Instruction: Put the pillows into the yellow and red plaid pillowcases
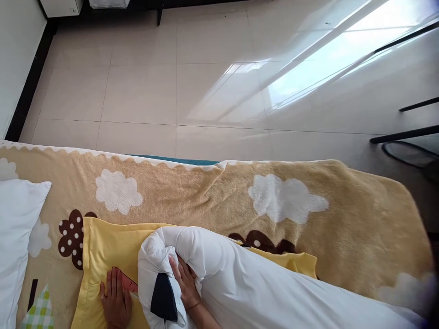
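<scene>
A yellow pillowcase (120, 233) with a reddish print lies on the bed. My left hand (116, 299) rests flat on its left part, fingers stretched out and holding nothing. Across the pillowcase lies a white pillow (240, 283), its near-left end bunched and folded over, with a dark blue patch (164, 297) on that end. My right hand (187, 283) grips the fold, its fingertips partly sunk in the white cloth. Part of the pillowcase is hidden under the pillow.
A tan fleece blanket (185, 192) with clouds and brown dotted shapes covers the bed. Another white pillow (17, 233) lies at the left edge. Beyond the bed is a glossy tiled floor (144, 91), with dark thin legs (404, 135) of furniture at the right.
</scene>
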A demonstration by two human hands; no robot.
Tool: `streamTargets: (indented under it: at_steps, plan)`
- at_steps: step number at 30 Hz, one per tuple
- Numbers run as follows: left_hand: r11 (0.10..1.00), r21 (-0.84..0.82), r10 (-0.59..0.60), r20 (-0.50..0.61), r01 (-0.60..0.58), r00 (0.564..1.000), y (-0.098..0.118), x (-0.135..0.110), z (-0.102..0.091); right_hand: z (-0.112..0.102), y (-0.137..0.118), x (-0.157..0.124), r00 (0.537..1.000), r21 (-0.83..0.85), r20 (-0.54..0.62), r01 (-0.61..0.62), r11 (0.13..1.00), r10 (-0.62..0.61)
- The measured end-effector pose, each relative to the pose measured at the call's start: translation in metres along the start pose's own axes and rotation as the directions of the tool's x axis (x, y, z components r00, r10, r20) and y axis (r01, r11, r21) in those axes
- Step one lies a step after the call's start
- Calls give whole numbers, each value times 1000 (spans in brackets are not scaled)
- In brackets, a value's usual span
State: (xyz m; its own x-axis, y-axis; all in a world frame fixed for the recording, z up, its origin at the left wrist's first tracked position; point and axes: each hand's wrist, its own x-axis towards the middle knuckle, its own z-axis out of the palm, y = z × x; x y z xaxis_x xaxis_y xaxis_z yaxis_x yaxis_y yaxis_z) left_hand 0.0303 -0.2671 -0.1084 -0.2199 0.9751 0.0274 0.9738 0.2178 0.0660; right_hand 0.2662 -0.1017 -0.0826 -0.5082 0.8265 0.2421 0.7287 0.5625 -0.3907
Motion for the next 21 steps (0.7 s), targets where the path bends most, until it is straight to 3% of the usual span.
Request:
streamTargets:
  at_steps: [8,21]
  plan:
    - [999,-32,-29,20,30,999,3,-7,4,24,14,7,1000,94,5,2,996,-3]
    - [1000,5,1,11,-1,1000,3,4,-11,23,4,16,997,58,-67,25,998,-21]
